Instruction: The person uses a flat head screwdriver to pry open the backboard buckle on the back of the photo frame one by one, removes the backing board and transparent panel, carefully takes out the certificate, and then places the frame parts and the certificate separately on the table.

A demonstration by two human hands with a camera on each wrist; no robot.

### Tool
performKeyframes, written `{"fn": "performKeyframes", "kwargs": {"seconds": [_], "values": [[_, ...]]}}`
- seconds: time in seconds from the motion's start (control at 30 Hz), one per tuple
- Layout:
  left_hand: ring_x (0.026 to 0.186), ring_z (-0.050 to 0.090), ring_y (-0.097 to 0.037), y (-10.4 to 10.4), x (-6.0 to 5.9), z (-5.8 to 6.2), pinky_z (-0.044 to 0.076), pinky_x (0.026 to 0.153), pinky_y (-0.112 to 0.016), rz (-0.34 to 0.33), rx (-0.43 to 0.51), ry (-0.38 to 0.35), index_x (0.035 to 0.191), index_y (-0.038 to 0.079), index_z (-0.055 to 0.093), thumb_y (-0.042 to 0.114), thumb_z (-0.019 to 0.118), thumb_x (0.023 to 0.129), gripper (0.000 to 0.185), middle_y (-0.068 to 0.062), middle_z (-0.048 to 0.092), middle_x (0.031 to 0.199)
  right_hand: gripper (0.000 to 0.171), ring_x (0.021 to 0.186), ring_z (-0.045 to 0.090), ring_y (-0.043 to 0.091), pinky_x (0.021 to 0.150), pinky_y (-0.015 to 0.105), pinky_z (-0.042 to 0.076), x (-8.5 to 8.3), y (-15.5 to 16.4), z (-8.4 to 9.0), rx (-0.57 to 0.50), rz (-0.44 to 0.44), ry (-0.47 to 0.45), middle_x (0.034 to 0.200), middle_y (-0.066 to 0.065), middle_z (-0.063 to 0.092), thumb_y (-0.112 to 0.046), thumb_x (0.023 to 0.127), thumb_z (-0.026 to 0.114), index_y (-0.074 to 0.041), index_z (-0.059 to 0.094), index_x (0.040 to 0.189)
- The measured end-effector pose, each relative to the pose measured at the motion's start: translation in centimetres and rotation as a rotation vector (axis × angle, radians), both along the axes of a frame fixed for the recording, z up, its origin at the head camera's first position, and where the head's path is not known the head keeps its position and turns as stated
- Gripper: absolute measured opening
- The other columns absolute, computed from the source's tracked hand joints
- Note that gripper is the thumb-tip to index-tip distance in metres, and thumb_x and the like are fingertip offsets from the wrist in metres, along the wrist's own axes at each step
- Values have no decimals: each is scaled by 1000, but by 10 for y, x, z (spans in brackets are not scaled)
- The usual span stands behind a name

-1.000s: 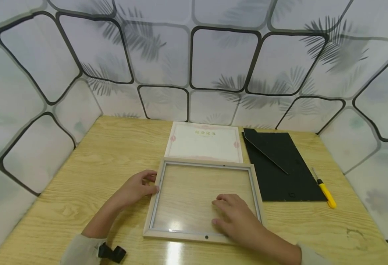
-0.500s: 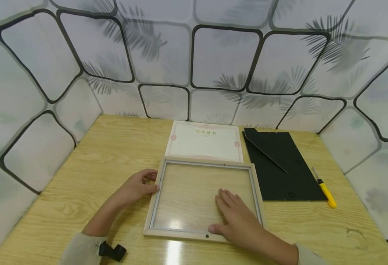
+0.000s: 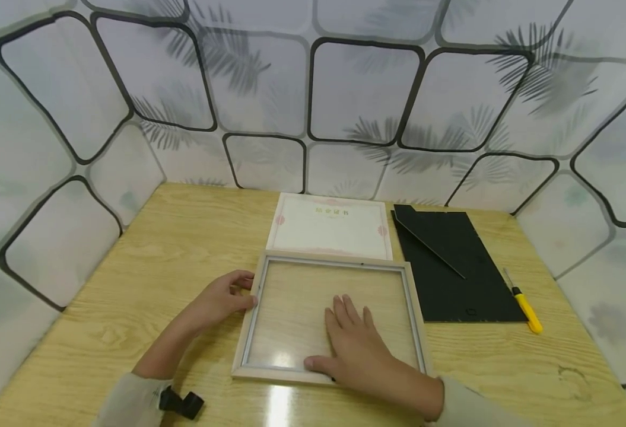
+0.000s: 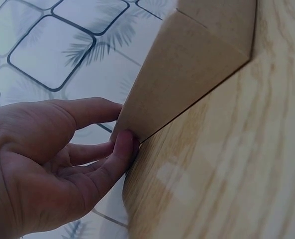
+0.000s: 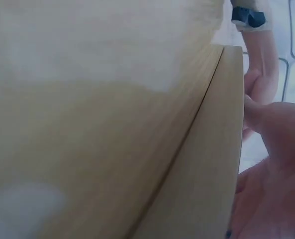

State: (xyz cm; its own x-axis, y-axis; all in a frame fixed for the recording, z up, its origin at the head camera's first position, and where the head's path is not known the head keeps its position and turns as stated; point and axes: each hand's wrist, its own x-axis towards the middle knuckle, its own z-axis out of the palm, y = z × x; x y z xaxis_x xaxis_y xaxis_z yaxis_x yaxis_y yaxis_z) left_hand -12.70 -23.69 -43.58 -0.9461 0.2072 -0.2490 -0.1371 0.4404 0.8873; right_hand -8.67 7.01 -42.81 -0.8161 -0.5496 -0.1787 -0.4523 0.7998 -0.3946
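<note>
A pale wooden picture frame with a clear pane lies flat on the wood-grain table, its inner rim lined in grey. My left hand holds the frame's left side, thumb and bent fingers at its edge; the left wrist view shows the fingertips against the side wall. Spread out over the pane's lower right part is my right hand, fingers straight and thumb out to the left, near the front edge. In the right wrist view, the frame's front side hides most of what the right hand touches.
Behind the frame lies a white certificate sheet with pink ornaments. To the right is a black backing board with its stand flap partly raised. A yellow-handled screwdriver lies beside the board. Patterned panels enclose the table.
My right hand has gone from loosely bent fingers to a flat, spread palm and has moved left across the pane. The left hand and the picture frame stay in place.
</note>
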Motion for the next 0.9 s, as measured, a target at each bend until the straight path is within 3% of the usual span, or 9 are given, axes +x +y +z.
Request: {"fn": "performKeyframes", "kwargs": {"seconds": [0.17,0.37,0.7,0.9], "values": [[111,57,-29,-1,2,0,53,83,-35,-3,-2,-2,146,0,44,22,71,94,63,-22,51,135,110,154,8,42,114,75,10,-7,-26,1,102,38,-9,165,28,13,-78,85,56,3,32,155],[108,56,-28,-1,1,3,53,82,-35,-13,0,5,147,0,44,22,70,94,63,-24,51,137,113,155,6,40,117,71,10,-11,-43,0,137,67,-18,166,27,10,-80,83,55,2,28,157],[104,57,-26,0,1,3,52,80,-34,-14,-6,28,146,-2,45,21,71,93,63,-24,53,135,97,152,15,45,119,63,22,-6,-43,3,140,101,20,162,33,18,-64,92,58,7,34,153],[103,57,-26,0,0,1,54,79,-34,-14,5,23,146,-1,45,21,70,94,62,-24,52,135,82,153,20,40,121,56,24,-7,-31,8,126,143,38,163,25,24,-58,97,56,0,41,152]]}}
